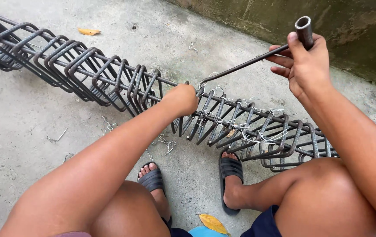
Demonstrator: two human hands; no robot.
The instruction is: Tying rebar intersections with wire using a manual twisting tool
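Note:
A long cage of dark ribbed steel bars (109, 79) with many square stirrups lies across the concrete floor, from far left to near right. My left hand (182, 99) is closed on the top bar at the cage's middle, beside thin tie wires (236, 118). My right hand (302, 61) is raised above the cage and grips the pipe handle of a metal tying hook (249, 62). The hook's thin shaft slants down to the left, its tip at the wires next to my left hand.
Loose wire offcuts (56, 138) lie on the concrete floor. A stained wall (350, 30) runs along the far right. My feet in black sandals (229, 169) rest against the cage. Yellow leaves (88, 31) lie on the floor, and a blue object (203, 232) sits at the bottom edge.

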